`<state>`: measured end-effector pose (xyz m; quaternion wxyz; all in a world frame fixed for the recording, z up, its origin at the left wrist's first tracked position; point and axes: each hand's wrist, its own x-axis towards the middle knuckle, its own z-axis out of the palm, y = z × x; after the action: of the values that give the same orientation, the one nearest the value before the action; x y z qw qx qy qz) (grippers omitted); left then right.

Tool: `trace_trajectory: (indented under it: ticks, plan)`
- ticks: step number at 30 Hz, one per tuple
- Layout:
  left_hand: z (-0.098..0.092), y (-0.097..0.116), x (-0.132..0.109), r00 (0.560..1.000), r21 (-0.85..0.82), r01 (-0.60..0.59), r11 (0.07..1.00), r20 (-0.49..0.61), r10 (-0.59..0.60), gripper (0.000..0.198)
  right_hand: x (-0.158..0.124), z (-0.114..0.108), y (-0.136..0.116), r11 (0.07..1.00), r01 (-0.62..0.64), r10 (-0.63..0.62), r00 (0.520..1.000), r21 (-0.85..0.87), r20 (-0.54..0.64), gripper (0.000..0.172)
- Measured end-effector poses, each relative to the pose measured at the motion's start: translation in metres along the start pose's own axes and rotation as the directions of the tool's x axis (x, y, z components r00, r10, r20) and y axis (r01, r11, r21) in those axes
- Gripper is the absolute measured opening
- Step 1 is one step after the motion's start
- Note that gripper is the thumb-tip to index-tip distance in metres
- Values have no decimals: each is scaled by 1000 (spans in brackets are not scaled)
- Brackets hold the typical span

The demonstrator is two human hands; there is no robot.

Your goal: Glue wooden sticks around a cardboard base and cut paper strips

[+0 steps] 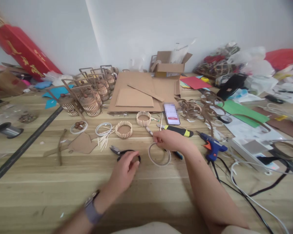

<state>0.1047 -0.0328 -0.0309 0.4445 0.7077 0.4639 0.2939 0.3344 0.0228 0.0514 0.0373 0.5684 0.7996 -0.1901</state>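
My left hand (125,172) reaches over the black-handled scissors (122,152) on the wooden table (63,182), fingers curled and touching the handle loops. My right hand (169,139) pinches the rim of a white ring (159,156) lying on the table, with a thin stick (160,121) just beyond its fingers. Two small round fences of short sticks (123,129) (143,118) stand beyond the hands, beside a pile of loose sticks (104,139).
A phone (171,114), a yellow-black knife (178,130) and a blue glue gun (212,147) with cables lie right of the hands. Cardboard sheets (141,92), a box (169,66) and several small wooden lantern models (88,97) stand behind. Paper clutter fills the right side.
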Motion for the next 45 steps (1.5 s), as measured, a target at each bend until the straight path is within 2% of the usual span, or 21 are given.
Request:
trace_trajectory:
  ticks: [1,3,5,7,10,12,13,15,16,17,19,20,22,24,26,28,30,35,40,43,45]
  plan:
    - [7,4,5,993,-206,114,972,47,-107,42,0,0,-1,1000,11,-11,1000,11,-3,15]
    - [21,9,15,969,-503,246,829,157,-192,53,-1,-1,-2,999,26,-25,1000,28,-8,15]
    - [32,13,23,954,-641,299,707,221,-203,57,-1,-1,-2,999,28,-28,1000,40,-12,15]
    - [37,13,29,948,-663,317,678,232,-217,51,-2,-2,-2,999,23,-22,1000,48,-10,15]
    - [31,9,28,948,-556,318,768,195,-252,38,-1,-3,3,999,3,-3,1000,49,7,18]
    - [16,4,21,952,-421,305,854,172,-255,32,-1,-2,8,999,-31,29,999,35,33,20]
    - [5,1,16,954,-322,287,902,178,-241,30,0,-1,11,998,-55,54,997,23,51,20]
    - [-20,-6,3,979,-26,175,984,108,-171,30,2,2,16,994,-109,109,990,-3,94,19]
    - [-33,-9,-3,995,186,94,978,27,-101,32,4,3,17,991,-134,135,984,-16,112,18]
    - [-44,-12,-10,997,395,48,917,-73,-21,33,5,5,18,987,-157,159,980,-28,123,16]
    - [-59,-17,-21,959,709,61,702,-236,155,35,7,7,18,980,-193,198,974,-50,111,13]
    - [-62,-19,-24,947,781,58,622,-240,213,35,8,7,16,977,-207,211,974,-59,85,11]
    - [-56,-20,-28,944,832,-23,554,-164,286,30,11,6,10,974,-216,217,976,-74,4,13]
    - [-41,-18,-26,948,822,-157,547,-30,317,26,17,4,1,974,-211,203,974,-85,-97,22]
    - [-23,-15,-22,943,818,-243,521,73,325,32,29,3,-6,975,-204,184,965,-93,-189,29]
    - [-7,-14,-18,943,812,-285,510,143,300,38,45,4,-10,975,-200,170,953,-100,-250,35]
    - [1,-15,-14,950,811,-287,510,174,258,34,63,7,-11,975,-196,162,948,-106,-273,36]
    - [-7,-26,-13,944,813,-294,503,164,287,19,92,17,-5,975,-196,163,949,-101,-271,28]
    - [-18,-41,-13,937,854,-227,469,59,345,10,82,13,-2,983,-178,152,934,-53,-325,33]
    - [-21,-50,-10,931,855,-217,472,36,363,11,68,1,16,957,-289,261,890,-19,-372,33]
    - [-24,-57,-9,921,843,-255,473,62,385,13,57,-10,39,912,-410,381,842,5,-382,30]
